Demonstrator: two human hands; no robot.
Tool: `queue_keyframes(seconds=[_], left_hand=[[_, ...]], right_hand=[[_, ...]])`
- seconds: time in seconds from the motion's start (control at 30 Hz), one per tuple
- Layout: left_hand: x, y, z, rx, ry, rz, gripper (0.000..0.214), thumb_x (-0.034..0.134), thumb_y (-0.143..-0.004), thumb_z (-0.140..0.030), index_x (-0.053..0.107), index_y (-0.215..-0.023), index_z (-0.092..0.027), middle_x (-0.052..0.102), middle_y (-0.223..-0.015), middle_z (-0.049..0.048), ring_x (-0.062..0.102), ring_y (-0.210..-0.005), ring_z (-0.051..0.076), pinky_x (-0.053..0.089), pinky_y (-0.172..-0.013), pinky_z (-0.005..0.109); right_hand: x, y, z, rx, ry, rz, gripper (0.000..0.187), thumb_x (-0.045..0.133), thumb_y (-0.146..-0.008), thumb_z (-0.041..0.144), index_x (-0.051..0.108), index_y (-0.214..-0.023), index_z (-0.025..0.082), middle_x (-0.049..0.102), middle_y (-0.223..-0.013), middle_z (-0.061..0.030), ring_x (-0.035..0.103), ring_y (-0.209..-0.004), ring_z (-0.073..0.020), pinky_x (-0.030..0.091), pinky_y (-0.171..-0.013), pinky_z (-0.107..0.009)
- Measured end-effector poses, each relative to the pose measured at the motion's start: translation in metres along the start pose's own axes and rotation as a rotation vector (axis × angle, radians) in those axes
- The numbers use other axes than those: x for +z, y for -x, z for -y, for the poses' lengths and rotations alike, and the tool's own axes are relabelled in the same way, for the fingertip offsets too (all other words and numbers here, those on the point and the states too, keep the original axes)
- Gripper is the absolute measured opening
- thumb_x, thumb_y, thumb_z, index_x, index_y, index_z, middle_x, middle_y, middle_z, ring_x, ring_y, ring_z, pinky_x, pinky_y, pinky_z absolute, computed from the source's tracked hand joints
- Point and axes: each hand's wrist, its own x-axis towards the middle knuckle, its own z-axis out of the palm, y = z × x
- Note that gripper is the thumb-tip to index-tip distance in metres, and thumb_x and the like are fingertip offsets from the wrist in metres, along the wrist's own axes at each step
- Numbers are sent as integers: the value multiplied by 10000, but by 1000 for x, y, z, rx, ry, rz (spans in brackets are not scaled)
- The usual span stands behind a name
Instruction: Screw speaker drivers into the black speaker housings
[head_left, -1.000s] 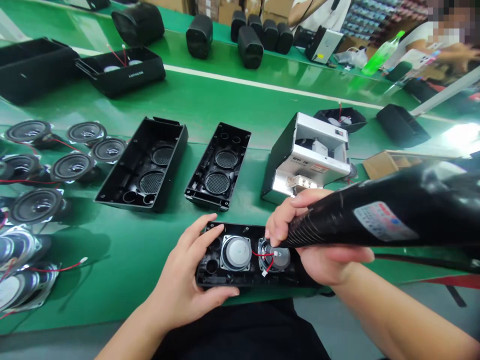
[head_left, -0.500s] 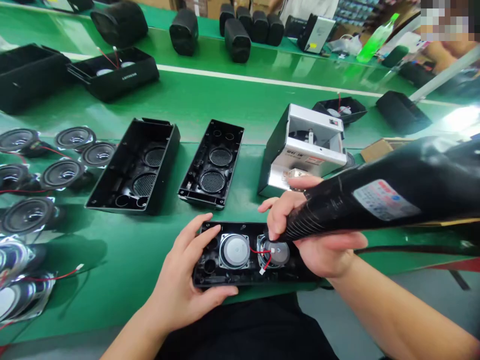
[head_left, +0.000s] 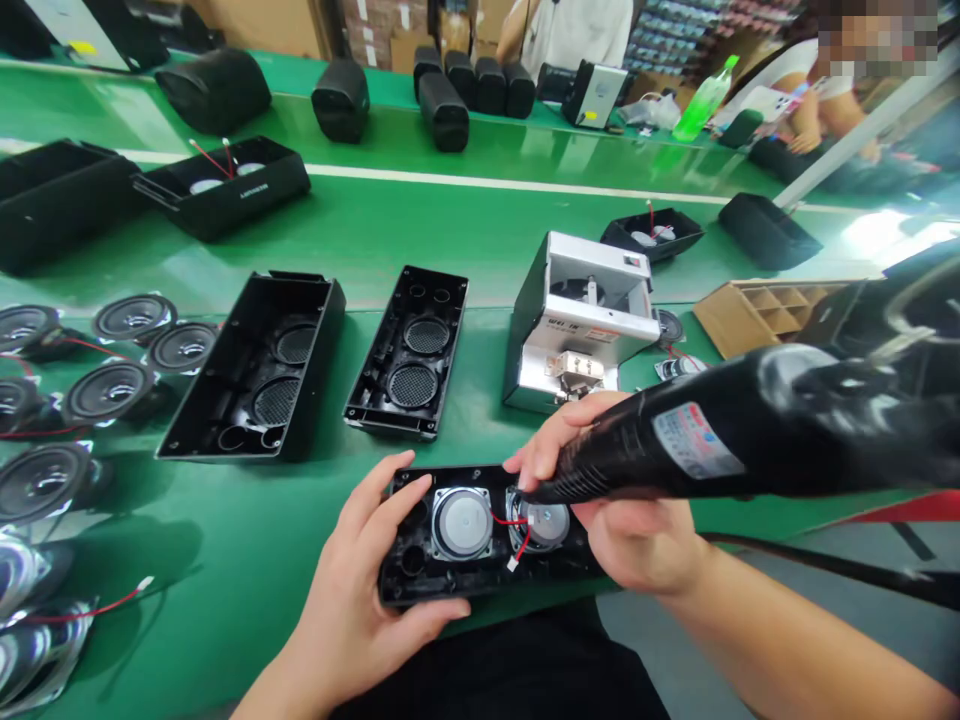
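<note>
My left hand [head_left: 367, 590] is closed round the left end of a black speaker housing [head_left: 480, 580], thumb on the near wall and fingers over the far edge. Inside lie two round drivers, a left one [head_left: 462, 523] and a right one [head_left: 551, 527], backs up, with red wires and white plugs between them. My right hand [head_left: 637, 540] grips a black electric screwdriver [head_left: 600, 460], tilted, its nose at the right driver's upper left corner. My fingers hide the bit. Behind the hand stands a silver and black screw feeder [head_left: 585, 320].
Two open black housings, a deep one [head_left: 255, 370] and a shallow one [head_left: 412, 350], lie beyond my hands. Several loose drivers [head_left: 109, 390] crowd the left. A cardboard divider box [head_left: 765, 310] stands at right. Farther back are a green bottle [head_left: 705, 100] and other people.
My view has shifted, so the bench appears lower and further left. Both hands keep their holds, and the screwdriver nose stays at the right driver's corner.
</note>
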Motion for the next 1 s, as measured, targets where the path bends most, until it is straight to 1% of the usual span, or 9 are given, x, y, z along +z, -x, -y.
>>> queue_keyframes(seconds=[0.1,0.17,0.3,0.33,0.4,0.47,0.57,0.77,1.0], left_hand=[[0,2,2,16,-37,-6,830,743,-958,-662,460,-1624,-256,434,-1705,200,498,-1557,416,546,-1190,594],[0,2,4,25,-59,-9,833,734,-958,-670,465,-1623,-249,437,-1705,203,512,-1546,422,564,-1172,598],[1,3,9,42,-89,-19,829,751,-946,-645,474,-1619,-248,446,-1703,202,545,-1519,432,604,-1123,591],[1,3,10,45,-89,-20,829,758,-942,-634,476,-1619,-247,449,-1703,201,548,-1516,433,608,-1119,589],[2,3,10,37,-79,-19,824,761,-941,-629,482,-1617,-249,452,-1705,198,544,-1521,432,602,-1129,587],[2,3,9,8,-59,-18,805,736,-957,-650,484,-1613,-259,444,-1713,191,528,-1536,427,578,-1161,593],[3,3,4,-42,-37,-21,779,695,-975,-691,483,-1605,-285,434,-1720,182,510,-1550,427,549,-1190,607],[2,2,0,-56,-23,-16,790,687,-972,-716,475,-1605,-294,431,-1719,184,498,-1560,428,536,-1204,607],[3,2,0,-62,-10,-19,797,705,-965,-701,465,-1618,-312,437,-1714,186,513,-1546,446,543,-1193,622]], right_hand=[[-3,-12,15,-80,-75,-94,574,734,-910,777,638,-1256,329,692,-911,12,676,-664,-175,591,-594,-344],[-10,-30,35,-148,-87,-209,611,635,-928,848,644,-1233,319,688,-813,33,617,-541,-155,503,-463,-308],[-26,-76,67,-442,157,-540,656,465,-983,864,683,-1091,254,605,-611,39,575,-458,-172,422,-385,-334],[-28,-87,69,-499,226,-575,667,437,-984,871,674,-1067,254,571,-582,45,567,-447,-176,405,-371,-333],[-31,-102,64,-543,296,-584,659,416,-987,880,644,-1054,265,511,-545,59,542,-417,-179,365,-339,-324],[-32,-110,54,-511,303,-542,592,444,-1006,844,621,-1048,280,510,-550,59,526,-399,-181,350,-324,-320],[-34,-112,38,-471,249,-505,531,498,-1006,797,634,-1056,286,529,-577,51,514,-393,-177,343,-321,-315],[-36,-110,25,-443,193,-427,595,658,-899,847,658,-1083,280,576,-608,44,526,-404,-172,372,-323,-304],[-35,-110,24,-481,221,-472,593,540,-976,828,691,-1146,280,545,-579,32,514,-401,-185,338,-314,-304]])
